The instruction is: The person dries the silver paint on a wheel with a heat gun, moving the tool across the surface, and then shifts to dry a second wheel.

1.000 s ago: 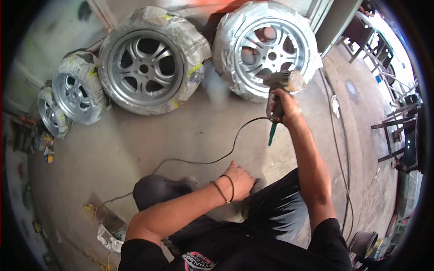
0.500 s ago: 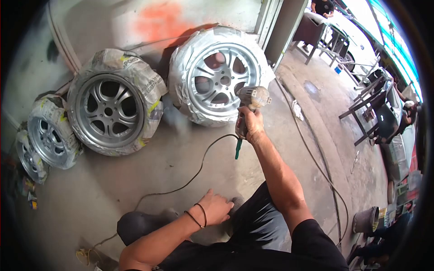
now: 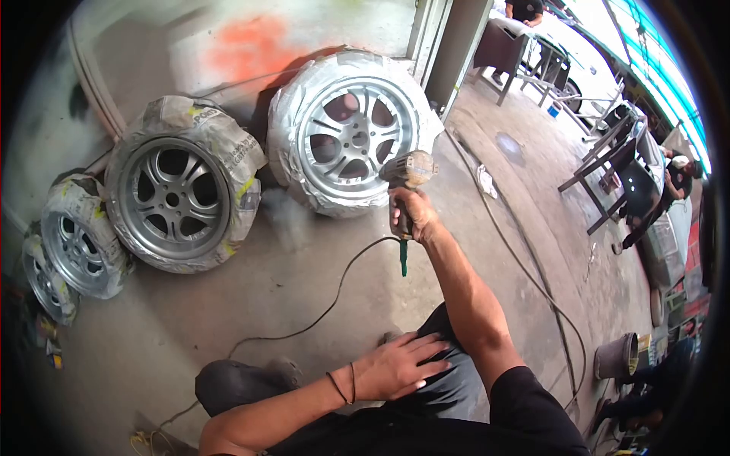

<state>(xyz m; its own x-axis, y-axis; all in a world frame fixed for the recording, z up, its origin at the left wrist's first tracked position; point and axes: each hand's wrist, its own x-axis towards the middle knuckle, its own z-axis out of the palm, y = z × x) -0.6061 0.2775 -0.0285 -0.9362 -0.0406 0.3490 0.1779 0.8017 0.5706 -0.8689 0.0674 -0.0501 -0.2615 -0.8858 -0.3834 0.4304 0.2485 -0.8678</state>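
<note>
Left hand (image 3: pixel 399 368) slid onto thigh (image 3: pixel 450 391); power tool (image 3: pixel 408 171) faces masked wheel (image 3: pixel 346 137).

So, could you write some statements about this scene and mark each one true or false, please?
1. The right hand holds a tool. True.
2. The left hand grips the cord. False: it lies open on the person's leg, apart from the cord.
3. The tool is aimed toward the rightmost wheel. True.
4. That wheel lies flat on the floor. False: it stands upright by the wall.
5. Paper covers its tyre. True.
</note>
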